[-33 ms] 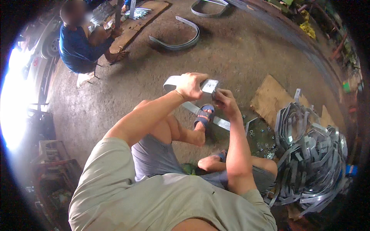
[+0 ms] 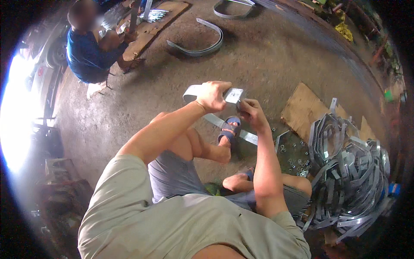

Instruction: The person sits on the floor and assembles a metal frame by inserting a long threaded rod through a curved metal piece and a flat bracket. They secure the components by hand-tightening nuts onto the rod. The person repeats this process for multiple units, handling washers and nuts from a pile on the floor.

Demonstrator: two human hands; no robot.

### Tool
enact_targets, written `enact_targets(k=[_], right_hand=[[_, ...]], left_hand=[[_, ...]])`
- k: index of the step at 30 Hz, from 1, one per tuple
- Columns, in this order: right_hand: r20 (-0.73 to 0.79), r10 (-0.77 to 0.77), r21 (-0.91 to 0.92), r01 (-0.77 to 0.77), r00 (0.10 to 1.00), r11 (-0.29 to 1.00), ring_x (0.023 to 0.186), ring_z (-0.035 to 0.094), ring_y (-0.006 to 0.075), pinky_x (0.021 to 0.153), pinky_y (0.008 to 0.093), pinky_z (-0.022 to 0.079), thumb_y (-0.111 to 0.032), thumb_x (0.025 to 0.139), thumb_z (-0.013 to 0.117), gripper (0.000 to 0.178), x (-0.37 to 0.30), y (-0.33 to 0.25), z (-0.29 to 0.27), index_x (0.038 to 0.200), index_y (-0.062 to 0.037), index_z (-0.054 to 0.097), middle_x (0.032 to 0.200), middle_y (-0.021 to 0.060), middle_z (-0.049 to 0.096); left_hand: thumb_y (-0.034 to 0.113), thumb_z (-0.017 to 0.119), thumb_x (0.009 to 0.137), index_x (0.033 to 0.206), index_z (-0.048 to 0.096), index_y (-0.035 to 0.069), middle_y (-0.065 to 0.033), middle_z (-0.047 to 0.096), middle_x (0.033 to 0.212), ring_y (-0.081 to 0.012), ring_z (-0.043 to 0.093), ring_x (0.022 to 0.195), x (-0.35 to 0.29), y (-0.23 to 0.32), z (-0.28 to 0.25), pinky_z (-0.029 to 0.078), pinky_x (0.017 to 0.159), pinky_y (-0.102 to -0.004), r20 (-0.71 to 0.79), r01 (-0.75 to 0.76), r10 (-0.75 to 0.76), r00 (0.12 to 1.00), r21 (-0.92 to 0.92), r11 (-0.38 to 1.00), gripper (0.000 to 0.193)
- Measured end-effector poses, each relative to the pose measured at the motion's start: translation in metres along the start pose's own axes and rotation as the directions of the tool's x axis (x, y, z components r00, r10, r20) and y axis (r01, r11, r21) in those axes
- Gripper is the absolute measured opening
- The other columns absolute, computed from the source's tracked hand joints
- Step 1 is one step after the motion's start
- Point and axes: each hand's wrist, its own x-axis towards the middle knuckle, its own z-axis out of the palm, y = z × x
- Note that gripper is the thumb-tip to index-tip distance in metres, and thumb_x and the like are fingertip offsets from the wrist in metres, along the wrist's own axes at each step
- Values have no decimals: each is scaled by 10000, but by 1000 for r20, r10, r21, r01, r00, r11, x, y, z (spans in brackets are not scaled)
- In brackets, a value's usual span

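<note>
A bent flat metal strap (image 2: pixel 234 95) is in my left hand (image 2: pixel 212 96), whose fingers wrap round it near its squared end. The strap curves back on the left of that hand, and a flat metal length runs below, past my sandalled foot (image 2: pixel 227 134), toward the right forearm. Close against the strap's end is my right hand (image 2: pixel 252 113), its thumb and fingers pinched together. Whatever small thing sits between those fingertips is hidden. Loose nuts (image 2: pixel 299 165) lie scattered on the floor right of my right forearm.
A large heap of bent metal straps (image 2: pixel 345 177) is piled at the right, beside a flat cardboard piece (image 2: pixel 303 108). Two curved metal bands (image 2: pixel 220 41) (image 2: pixel 235 16) lie farther off. A person in blue (image 2: pixel 86 54) sits at the upper left by a board (image 2: pixel 166 26).
</note>
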Motion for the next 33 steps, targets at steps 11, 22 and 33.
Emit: enact_targets(k=[11,22,33], right_hand=[[-263,-382,-170,347,886,922,653,467,37,568,222,366,-152,955,649,143,2,22,16,1045,-44,670,760,-58,578],[-111,-220,-139,204,969,969,720,539,55,621,236,419,-201,971,631,170,-8,7,-1,969,-33,660,789,-36,603],[-29,55,6,-55,998,998,727,553,78,637,237,425,-194,923,682,145,-5,-14,-7,996,-75,645,886,-15,626]], left_hand=[[209,660,614,860,647,67,-180,682,858,-404,663,835,11,2,8,519,726,-475,-23,36,-34,999,55,998,284],[197,650,696,898,662,57,-190,667,837,-418,656,809,6,5,8,511,692,-465,-22,-15,16,1000,54,998,246],[194,659,622,870,641,57,-200,664,850,-429,643,838,5,0,9,505,718,-495,-32,-39,40,999,27,999,284]])
